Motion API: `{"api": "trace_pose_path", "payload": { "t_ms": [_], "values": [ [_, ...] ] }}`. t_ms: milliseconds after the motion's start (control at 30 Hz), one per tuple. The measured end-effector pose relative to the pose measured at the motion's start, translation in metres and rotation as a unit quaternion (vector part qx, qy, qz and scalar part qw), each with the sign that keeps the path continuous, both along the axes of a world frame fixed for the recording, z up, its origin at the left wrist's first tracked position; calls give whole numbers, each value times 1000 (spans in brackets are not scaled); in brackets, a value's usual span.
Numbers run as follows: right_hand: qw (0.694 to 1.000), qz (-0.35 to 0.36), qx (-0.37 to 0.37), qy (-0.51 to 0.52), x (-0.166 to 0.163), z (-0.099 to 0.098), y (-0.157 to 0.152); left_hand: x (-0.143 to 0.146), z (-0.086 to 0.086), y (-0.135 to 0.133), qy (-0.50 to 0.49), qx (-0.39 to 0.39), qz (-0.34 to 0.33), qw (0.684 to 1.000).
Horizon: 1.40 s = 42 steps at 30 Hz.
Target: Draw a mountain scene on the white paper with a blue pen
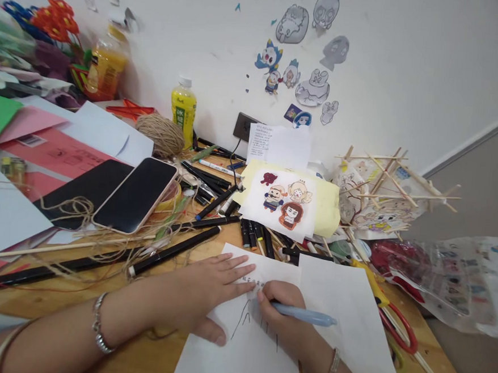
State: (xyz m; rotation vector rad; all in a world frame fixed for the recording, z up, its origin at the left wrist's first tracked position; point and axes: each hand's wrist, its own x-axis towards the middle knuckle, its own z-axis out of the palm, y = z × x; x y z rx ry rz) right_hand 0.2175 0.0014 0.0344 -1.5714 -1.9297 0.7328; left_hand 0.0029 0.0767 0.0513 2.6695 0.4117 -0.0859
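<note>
Drawing seems in hand: the right hand point(286, 317), fingers closed around a light blue plastic pen point(306, 315), marks the white paper sheet point(247, 360) on the wooden table point(151, 362), and the left hand point(208, 286), fingers open and flat on it, must steady it for the next line.

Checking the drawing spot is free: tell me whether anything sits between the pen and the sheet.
Nothing visible does. The right hand holds the blue pen with its tip at the white sheet; the left hand lies flat on that sheet beside it, clear of the tip.
</note>
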Motion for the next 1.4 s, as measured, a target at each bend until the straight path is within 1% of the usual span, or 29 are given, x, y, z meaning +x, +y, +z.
{"api": "trace_pose_path", "payload": {
  "t_ms": [133, 300, 400, 467, 600, 767, 933, 1033, 1267, 1400],
  "values": [
    [1000, 17, 13, -12, 0, -1, 0, -1, 1, -1, 7, -4, 2, 1000],
    [1000, 1, 13, -13, 0, 1, 0, -1, 2, -1, 10, -8, -2, 1000],
    [1000, 18, 19, -16, 1, 0, 0, 0, 1, 0, 9, 0, -1, 1000],
    [999, 23, 27, -24, 1, -1, 0, 0, -2, 0, -3, 1, -2, 1000],
    [999, 1, 23, -35, 1, 0, -1, -1, -5, 0, -34, -1, -3, 999],
    [998, 19, 29, -45, 0, 2, -1, 0, -1, -1, 0, 4, -6, 1000],
    [998, 6, 28, -52, 0, 1, -1, 0, 0, -1, 9, 6, -8, 1000],
    [998, 14, 38, -51, 0, 0, -2, 0, 0, -1, 8, 9, -9, 1000],
    [998, 18, 49, -46, 1, -3, -2, 1, 6, -3, 22, 21, -11, 999],
    [997, 29, 58, -38, 1, -3, -3, 1, 3, -2, 18, 20, -8, 1000]
  ]
}}
